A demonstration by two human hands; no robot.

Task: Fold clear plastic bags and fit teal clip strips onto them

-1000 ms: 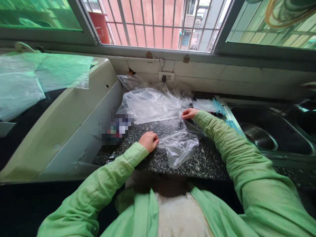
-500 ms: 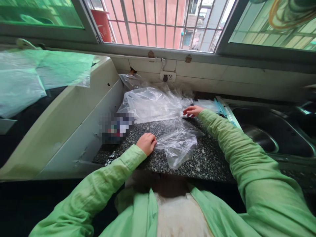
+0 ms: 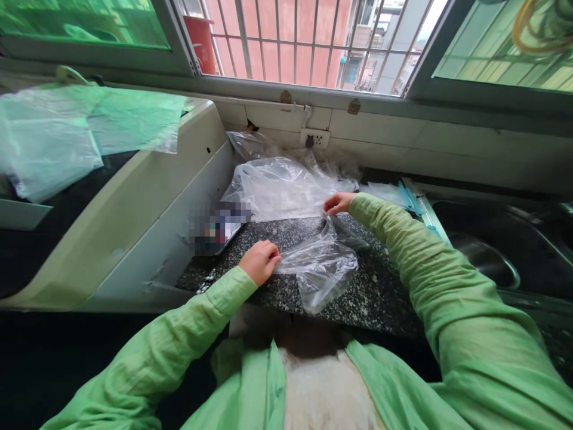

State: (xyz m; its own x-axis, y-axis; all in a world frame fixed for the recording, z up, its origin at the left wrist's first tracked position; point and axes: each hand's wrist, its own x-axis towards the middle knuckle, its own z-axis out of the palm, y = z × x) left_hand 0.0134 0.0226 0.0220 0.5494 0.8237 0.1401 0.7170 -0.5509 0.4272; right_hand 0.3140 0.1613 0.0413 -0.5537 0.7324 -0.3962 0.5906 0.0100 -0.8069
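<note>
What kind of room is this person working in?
Most likely a home kitchen. A steel sink sits beside a speckled granite counter, under a barred window with a wall socket below it. Both hands hold a clear plastic bag on the counter.

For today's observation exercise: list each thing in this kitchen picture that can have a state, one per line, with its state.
Small clear bag: crumpled, held at two edges.
Left hand: closed on the bag's near edge.
Right hand: pinching the bag's far edge.
Large plastic sheet: lying loose on the counter.
Window: slid open, barred.
Wall socket: plug inserted.
</note>
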